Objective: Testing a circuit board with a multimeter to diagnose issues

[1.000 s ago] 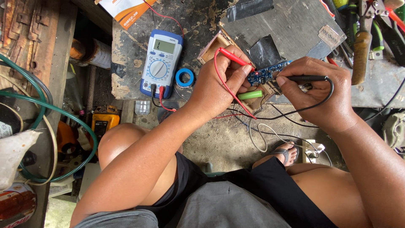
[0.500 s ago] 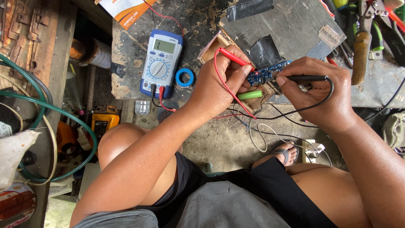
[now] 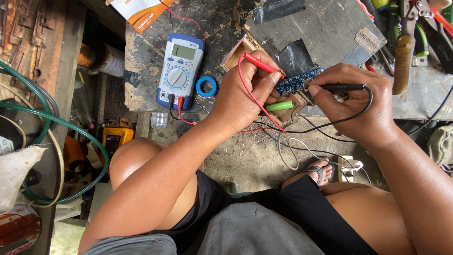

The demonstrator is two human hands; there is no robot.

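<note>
Blue circuit board (image 3: 295, 84) at bench edge, between both hands. Left hand (image 3: 245, 97) pinches red probe (image 3: 262, 64); right hand (image 3: 358, 101) pinches black probe (image 3: 342, 87). Green battery (image 3: 279, 106) at board's 6 o'clock. Multimeter (image 3: 180, 71), blue tape roll (image 3: 206, 87) at 9 o'clock.

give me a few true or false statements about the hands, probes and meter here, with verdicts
1. The left hand holds the red probe. True.
2. The right hand holds a screwdriver. False: it holds the black probe.
3. Both probes point at the small blue circuit board. True.
4. The multimeter sits to the right of both hands. False: it lies on the bench to their left, with red and black leads plugged into its lower end.
5. A green cylindrical cell lies just below the board. True.
6. The roll of blue tape is on the person's wrist. False: it lies on the bench beside the multimeter.
</note>
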